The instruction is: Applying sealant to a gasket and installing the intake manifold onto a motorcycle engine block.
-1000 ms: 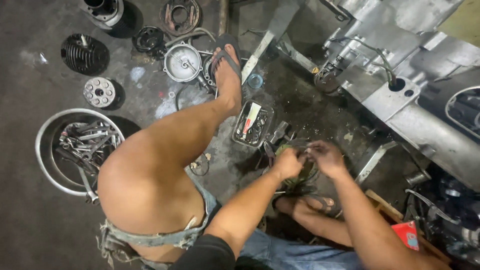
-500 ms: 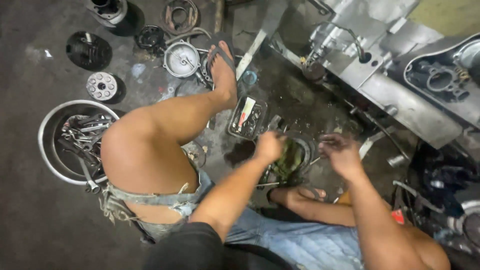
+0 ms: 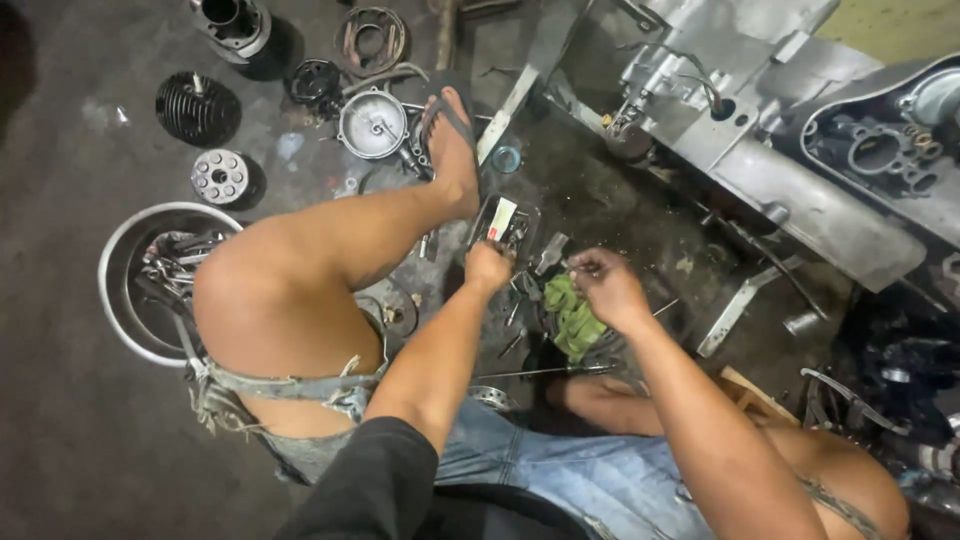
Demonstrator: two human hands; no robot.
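Note:
My left hand [image 3: 488, 268] is curled at the near edge of a small black tray [image 3: 522, 240] of loose metal bits; whether it holds anything is hidden. Just to its right, my right hand [image 3: 606, 288] pinches a small thin metal part [image 3: 570, 268] in its fingertips. Under and between the hands, a green rag [image 3: 574, 318] lies on the dark greasy floor. My bare left leg stretches forward, its sandalled foot [image 3: 450, 150] beside the tray.
A round metal cover [image 3: 372, 124], a finned cylinder [image 3: 197, 108], a toothed hub [image 3: 219, 177] and a brake plate [image 3: 371, 40] lie ahead. A tool-filled metal basin [image 3: 112, 300] sits left. A grey scooter body [image 3: 790, 170] fills the right. A thin rod [image 3: 545, 372] lies near my knee.
My hands have drawn apart from the green rag. The left one moved up to the tray's edge, and the right one lifted with a small part. The view shifted slightly.

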